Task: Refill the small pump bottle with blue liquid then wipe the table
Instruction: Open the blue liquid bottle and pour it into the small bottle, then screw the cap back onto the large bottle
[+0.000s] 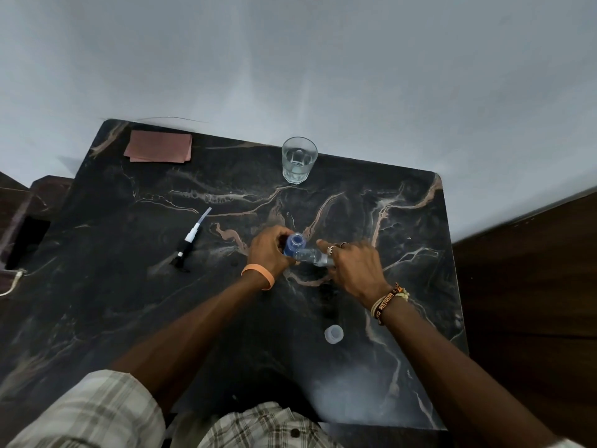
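One blue bottle (294, 243), one clear bottle (312, 255), one glass (298, 160)

I have one view only, from a wide-angle camera worn on the person's head. It faces forward and steeply down, close over the dark marbled counter (129, 286). A pale wall (290, 59) fills the upper frame; the checked shirt (258, 425) sits at the bottom edge.

A pale checked shirt (87, 412) is worn, an orange wristband (258, 275), lettered wrist threads (387, 301), and rings (330, 250) on the right hand (352, 270).
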The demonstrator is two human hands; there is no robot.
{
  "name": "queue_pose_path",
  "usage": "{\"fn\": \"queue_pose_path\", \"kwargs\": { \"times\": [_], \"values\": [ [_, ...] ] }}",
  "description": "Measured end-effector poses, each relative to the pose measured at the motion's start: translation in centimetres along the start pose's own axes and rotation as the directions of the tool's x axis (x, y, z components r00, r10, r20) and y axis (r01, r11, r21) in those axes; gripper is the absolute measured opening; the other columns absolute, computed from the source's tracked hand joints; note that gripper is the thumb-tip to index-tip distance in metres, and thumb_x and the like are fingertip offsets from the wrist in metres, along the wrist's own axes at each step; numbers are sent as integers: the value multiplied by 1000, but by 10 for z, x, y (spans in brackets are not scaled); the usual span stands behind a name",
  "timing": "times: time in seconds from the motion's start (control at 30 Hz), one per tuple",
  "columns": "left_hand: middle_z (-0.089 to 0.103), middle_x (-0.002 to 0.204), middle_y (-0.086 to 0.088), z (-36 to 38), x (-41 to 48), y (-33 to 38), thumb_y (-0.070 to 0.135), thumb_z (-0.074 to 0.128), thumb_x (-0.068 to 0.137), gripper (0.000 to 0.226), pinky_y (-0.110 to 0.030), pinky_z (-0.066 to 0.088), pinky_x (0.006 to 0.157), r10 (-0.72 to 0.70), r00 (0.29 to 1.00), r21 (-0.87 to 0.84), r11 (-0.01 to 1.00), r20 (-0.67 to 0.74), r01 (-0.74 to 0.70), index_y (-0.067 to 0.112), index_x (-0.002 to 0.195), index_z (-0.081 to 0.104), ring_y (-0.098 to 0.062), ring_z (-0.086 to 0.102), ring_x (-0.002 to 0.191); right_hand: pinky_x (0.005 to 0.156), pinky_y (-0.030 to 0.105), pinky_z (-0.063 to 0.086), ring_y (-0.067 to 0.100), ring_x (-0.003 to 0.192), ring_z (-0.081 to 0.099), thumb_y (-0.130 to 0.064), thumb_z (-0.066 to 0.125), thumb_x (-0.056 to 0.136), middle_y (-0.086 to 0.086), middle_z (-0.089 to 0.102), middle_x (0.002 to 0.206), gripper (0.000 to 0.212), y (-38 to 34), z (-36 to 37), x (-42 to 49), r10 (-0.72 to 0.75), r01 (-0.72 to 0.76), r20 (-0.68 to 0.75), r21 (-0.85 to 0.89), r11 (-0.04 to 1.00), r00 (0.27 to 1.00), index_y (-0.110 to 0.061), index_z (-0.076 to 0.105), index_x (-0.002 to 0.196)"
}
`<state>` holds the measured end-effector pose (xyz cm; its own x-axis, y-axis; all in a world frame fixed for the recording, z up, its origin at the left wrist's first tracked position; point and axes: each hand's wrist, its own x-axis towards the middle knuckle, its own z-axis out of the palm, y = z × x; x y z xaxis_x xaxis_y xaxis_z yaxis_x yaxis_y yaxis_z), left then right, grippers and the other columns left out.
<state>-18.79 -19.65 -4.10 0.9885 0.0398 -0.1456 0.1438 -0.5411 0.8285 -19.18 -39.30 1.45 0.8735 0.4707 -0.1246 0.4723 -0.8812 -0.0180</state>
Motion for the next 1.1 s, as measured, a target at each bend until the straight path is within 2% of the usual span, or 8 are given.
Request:
{"fn": "queue_pose_path", "kwargs": {
  "times": [0.2,0.33,0.53,0.7,0.77,0.87,0.97,1.1],
  "values": [
    [67,96,-2,0,2,-1,19,88,62,44,-39,57,81,5,999,-25,1000,33,-4,15,97,63,-16,65,88,86,37,47,24,92,67,-26,55,96,2,72,103,51,-2,2,-1,11,-11,2,31,999,1000,-26,44,146],
    [64,113,-7,-2,1,-1,10,88,60,62,-41,54,91,4,998,-22,1000,70,-3,12,115,59,-20,62,104,87,37,47,24,90,67,-29,58,95,3,72,101,52,-2,1,-3,12,-11,-12,50,999,1000,-25,45,146],
    [51,130,-8,-14,-11,-1,8,80,69,68,-40,45,104,52,995,75,995,91,-59,15,130,49,-23,51,121,59,30,53,23,62,68,-29,87,68,3,72,72,59,1,-4,-19,43,-33,-155,70,997,987,-19,68,122],
    [54,99,5,-23,-50,-6,2,72,73,42,-33,55,80,3,999,49,999,-40,-1,29,96,48,-7,56,86,69,34,58,21,74,68,-46,70,82,3,72,89,57,6,-4,-34,207,-192,-68,183,964,976,-24,55,132],
    [57,89,7,-22,-67,-4,4,71,75,38,-32,56,76,10,1000,2,1000,22,-10,32,90,50,-4,59,80,72,36,58,21,77,69,-49,69,81,2,73,94,56,9,-6,-40,264,-242,-54,253,937,963,-25,53,130],
    [62,98,9,-9,-76,12,3,73,75,42,-30,57,81,45,987,-81,996,156,-33,29,105,58,0,62,87,71,31,56,21,79,69,-44,70,80,2,73,100,54,13,-8,-49,325,-283,-66,351,893,944,-25,53,127],
    [63,113,6,16,-68,42,-1,71,77,56,-32,56,87,77,976,-177,983,204,-40,22,125,55,-4,63,99,69,25,51,20,80,69,-42,72,77,1,73,98,57,21,-9,-59,412,-340,-83,429,836,907,-26,53,128],
    [60,125,2,48,-51,82,-4,68,80,64,-25,53,88,151,948,-260,963,279,-77,21,136,48,-9,62,105,74,33,59,16,79,69,-38,74,77,1,73,101,59,39,-7,-74,522,-384,-110,552,740,846,-23,53,130]
  ]
}}
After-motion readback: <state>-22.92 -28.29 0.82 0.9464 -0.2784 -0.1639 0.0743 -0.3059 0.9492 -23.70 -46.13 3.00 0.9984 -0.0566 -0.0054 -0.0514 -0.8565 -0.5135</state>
